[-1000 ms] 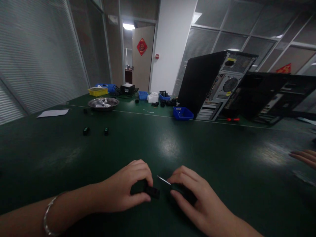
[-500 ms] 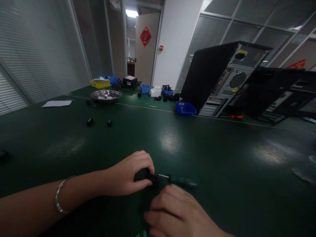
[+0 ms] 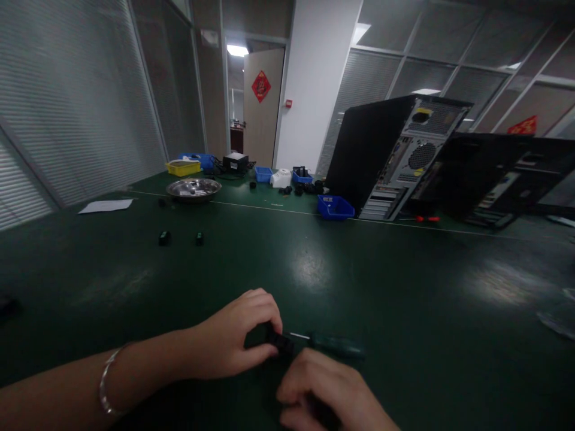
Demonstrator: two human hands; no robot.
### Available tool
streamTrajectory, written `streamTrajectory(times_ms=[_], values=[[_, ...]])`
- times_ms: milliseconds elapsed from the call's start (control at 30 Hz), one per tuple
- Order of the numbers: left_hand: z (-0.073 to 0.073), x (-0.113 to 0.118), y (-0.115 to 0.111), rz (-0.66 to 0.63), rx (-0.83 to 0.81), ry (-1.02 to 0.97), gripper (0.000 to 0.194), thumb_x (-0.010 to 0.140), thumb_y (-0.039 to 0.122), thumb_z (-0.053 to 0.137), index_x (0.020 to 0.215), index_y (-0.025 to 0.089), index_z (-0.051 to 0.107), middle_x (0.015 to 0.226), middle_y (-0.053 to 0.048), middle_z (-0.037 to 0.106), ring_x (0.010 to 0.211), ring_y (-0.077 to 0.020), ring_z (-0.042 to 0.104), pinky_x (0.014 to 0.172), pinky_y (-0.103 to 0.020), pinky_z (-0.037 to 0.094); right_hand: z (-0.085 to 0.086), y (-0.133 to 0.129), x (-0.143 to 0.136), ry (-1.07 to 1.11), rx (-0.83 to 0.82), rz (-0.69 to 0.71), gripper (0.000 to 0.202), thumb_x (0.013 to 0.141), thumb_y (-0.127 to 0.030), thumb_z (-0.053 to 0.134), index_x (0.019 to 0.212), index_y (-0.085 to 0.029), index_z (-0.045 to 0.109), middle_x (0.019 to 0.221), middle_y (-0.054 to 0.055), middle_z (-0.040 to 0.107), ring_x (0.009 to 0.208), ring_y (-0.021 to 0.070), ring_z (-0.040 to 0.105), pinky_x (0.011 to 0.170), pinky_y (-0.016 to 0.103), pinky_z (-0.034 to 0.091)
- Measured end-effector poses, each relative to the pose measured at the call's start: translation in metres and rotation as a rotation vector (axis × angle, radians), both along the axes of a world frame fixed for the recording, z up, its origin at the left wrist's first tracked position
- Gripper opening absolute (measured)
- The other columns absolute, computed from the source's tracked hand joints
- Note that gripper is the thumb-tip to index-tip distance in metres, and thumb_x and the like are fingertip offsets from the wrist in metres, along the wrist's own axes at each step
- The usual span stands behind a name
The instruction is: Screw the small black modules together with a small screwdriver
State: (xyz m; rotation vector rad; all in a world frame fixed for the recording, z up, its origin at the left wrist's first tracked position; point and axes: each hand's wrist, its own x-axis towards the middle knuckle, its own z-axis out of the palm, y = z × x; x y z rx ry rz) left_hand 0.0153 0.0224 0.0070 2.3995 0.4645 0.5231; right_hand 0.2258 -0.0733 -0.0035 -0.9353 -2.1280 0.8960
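Observation:
My left hand (image 3: 245,332) pinches a small black part (image 3: 282,342) between thumb and index finger, low over the green table. Just to its right, my right hand (image 3: 330,389) has its fingers curled; whatever they hold, if anything, is too dark to make out. Behind my right hand lies a screwdriver with a dark green handle (image 3: 338,345), its metal shaft pointing left toward the black part. Two small dark parts with green on them, one at left (image 3: 164,238) and one beside it (image 3: 199,239), rest farther back.
A metal bowl (image 3: 194,189), a white sheet (image 3: 106,206) and a blue bin (image 3: 335,207) stand toward the back. A black computer case (image 3: 372,149) rises at back right, near a red-handled tool (image 3: 427,219). Plastic wrap (image 3: 557,322) lies far right.
The view has tilted up, so the table objects sit lower. My right hand has shifted slightly, and the green piece below it has dropped out of sight. My left hand keeps its pinch.

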Motion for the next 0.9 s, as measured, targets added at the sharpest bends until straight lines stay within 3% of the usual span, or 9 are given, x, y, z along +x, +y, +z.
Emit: streamTrajectory(times_ms=[133,233,367,600,900], values=[[0.000,-0.001,-0.001,-0.047,0.015,-0.015,0.014,0.087,0.016,0.064,0.099,0.020,0.060,0.096,-0.005,0.065,0.092,-0.0226,0.057,0.087,-0.037,0.043,0.010,0.001,0.009,0.231,-0.219,-0.214,0.023,0.096,-0.040,0.062,0.094,-0.018,0.068,0.079,0.003,0.059,0.064,0.0129,0.061,0.058,0.023,0.052],[0.000,-0.002,-0.004,-0.075,0.003,-0.023,0.015,0.088,0.017,0.065,0.101,0.021,0.060,0.096,-0.005,0.066,0.090,-0.0222,0.058,0.087,-0.037,0.044,0.009,0.003,0.011,0.406,-0.402,-0.219,0.032,0.094,-0.049,0.064,0.100,-0.018,0.068,0.079,0.003,0.062,0.063,0.0134,0.063,0.061,0.026,0.055],[-0.001,-0.002,-0.008,-0.097,-0.001,-0.024,0.019,0.087,0.014,0.065,0.104,0.022,0.060,0.099,-0.005,0.066,0.093,-0.0223,0.059,0.087,-0.036,0.044,0.006,0.006,0.013,0.503,-0.512,-0.214,0.035,0.090,-0.049,0.070,0.103,-0.017,0.068,0.077,0.004,0.067,0.066,0.0151,0.066,0.067,0.030,0.057],[-0.003,-0.003,-0.011,-0.076,-0.019,-0.014,0.023,0.085,0.012,0.068,0.103,0.024,0.060,0.100,-0.004,0.066,0.095,-0.0225,0.061,0.091,-0.036,0.044,0.002,0.007,0.017,0.596,-0.596,-0.213,0.034,0.086,-0.044,0.077,0.105,-0.016,0.067,0.082,0.005,0.070,0.071,0.0168,0.070,0.072,0.032,0.058],[-0.001,-0.003,-0.011,-0.082,-0.023,-0.008,0.022,0.086,0.012,0.067,0.103,0.024,0.061,0.101,-0.005,0.066,0.098,-0.0230,0.060,0.090,-0.035,0.046,0.009,0.007,0.013,0.656,-0.561,-0.227,0.029,0.080,-0.041,0.082,0.090,-0.017,0.069,0.084,0.004,0.067,0.077,0.0171,0.070,0.075,0.031,0.059]])
